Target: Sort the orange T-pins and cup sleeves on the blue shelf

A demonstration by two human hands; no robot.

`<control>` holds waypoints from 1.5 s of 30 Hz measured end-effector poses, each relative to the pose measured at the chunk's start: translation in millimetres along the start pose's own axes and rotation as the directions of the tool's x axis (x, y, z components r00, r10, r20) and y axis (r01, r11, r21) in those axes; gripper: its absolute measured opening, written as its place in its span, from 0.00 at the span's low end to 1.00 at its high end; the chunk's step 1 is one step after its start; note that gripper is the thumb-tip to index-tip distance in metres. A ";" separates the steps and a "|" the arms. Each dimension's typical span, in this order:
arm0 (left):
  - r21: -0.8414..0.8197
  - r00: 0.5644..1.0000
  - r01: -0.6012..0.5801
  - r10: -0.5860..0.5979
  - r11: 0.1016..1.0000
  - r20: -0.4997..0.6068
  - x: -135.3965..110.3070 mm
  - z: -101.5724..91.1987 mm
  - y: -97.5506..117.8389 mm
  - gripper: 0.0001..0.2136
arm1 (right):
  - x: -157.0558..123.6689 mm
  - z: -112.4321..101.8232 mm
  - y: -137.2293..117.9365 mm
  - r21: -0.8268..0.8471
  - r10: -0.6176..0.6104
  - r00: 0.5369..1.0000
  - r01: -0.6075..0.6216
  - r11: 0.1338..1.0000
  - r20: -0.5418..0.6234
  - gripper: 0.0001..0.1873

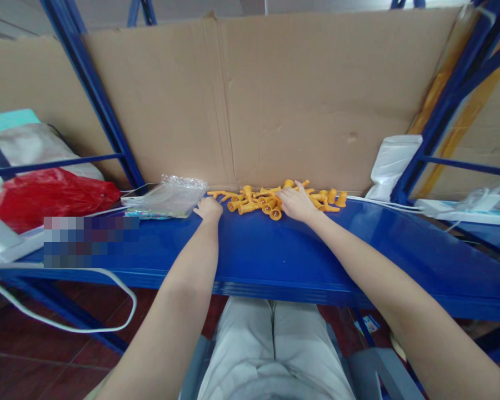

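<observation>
A low pile of orange plastic pieces, each with a round cup end and a thin stem, lies on the blue table against the cardboard. My right hand reaches into the pile from the right. Its fingers are bent around an orange plastic piece at the top; the fingertips are partly hidden among the pieces. My left hand rests low on the table at the pile's left end, fingers apart and holding nothing. Just left of it lies a stack of clear plastic bags.
A cardboard sheet walls off the back of the blue tabletop. White packaging leans by the right frame post. On the left are a red plastic bag and a hanging white cable.
</observation>
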State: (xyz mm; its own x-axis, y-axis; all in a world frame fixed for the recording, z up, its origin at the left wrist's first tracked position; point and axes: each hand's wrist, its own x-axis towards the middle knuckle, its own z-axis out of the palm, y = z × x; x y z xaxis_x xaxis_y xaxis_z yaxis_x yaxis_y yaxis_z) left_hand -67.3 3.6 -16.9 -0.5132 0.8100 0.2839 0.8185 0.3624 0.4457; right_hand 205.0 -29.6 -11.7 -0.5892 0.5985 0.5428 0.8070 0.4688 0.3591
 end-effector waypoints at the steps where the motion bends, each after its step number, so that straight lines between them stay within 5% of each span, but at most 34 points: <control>1: -0.001 1.000 -0.006 0.006 1.000 -0.010 -0.7 -0.2 0.3 0.17 | 0.0 0.2 0.1 -0.002 0.000 1.000 0.000 1.000 -0.001 0.22; 8: -0.067 0.997 0.020 -0.025 0.998 -0.070 0.0 -0.3 1.7 0.16 | 1.0 1.3 0.5 0.005 0.008 1.000 -0.008 1.000 0.000 0.22; 25: -0.191 0.981 0.191 -0.193 0.963 0.005 10.9 -5.9 16.0 0.16 | -0.2 -0.7 2.0 -0.003 0.038 0.999 -0.038 0.999 0.022 0.21; 45: 0.015 0.991 -0.133 0.132 0.991 0.028 16.9 6.8 12.3 0.19 | 0.2 -5.0 3.5 0.002 0.085 0.995 -0.085 0.996 0.045 0.19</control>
State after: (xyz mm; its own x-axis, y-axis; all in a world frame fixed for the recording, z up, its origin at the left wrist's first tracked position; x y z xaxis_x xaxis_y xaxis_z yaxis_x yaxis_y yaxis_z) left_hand -64.1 24.9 -12.4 -0.3928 0.8635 0.3164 0.8833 0.2585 0.3910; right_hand 208.0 -31.1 -6.5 -0.5199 0.6649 0.5363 0.8540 0.4176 0.3102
